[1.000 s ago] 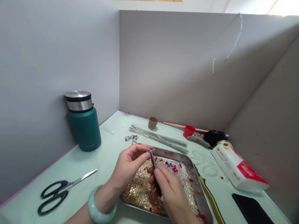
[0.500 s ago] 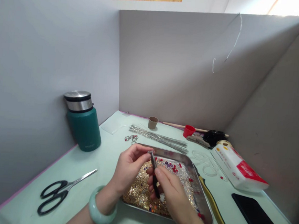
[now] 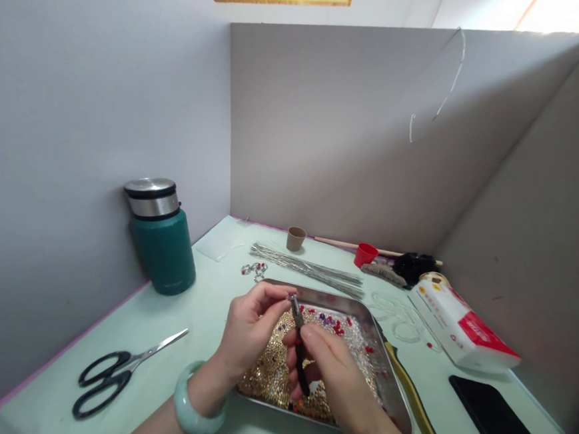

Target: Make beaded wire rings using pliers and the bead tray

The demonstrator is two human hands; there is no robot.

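The left hand point(image 3: 248, 327) pinches a small piece point(image 3: 290, 296) between thumb and forefinger, too tiny to make out, above the far side of a metal tray point(image 3: 337, 302). The right hand point(image 3: 335, 368) grips black-handled pliers point(image 3: 300, 368) whose nose meets the piece.

The likeliest trouble is a slip: with so little to hold, the piece could spring out if the pliers squeeze off-centre, and be lost among the loose gold beads point(image 3: 270, 369) below the hands. The nose could also nip the left fingertips, which sit right against it. A pale green bangle point(image 3: 182, 406) on the left wrist lies near the tray's near-left corner and could knock it if that arm drops.

Both forearms reach in from the near edge of the tabletop point(image 3: 206, 311) and converge over the tray. The left hand is turned inward, fingers bent and reaching toward the right hand. The right hand is lower and nearer, its thumb along the pliers, which slant up and away toward the left fingertips.
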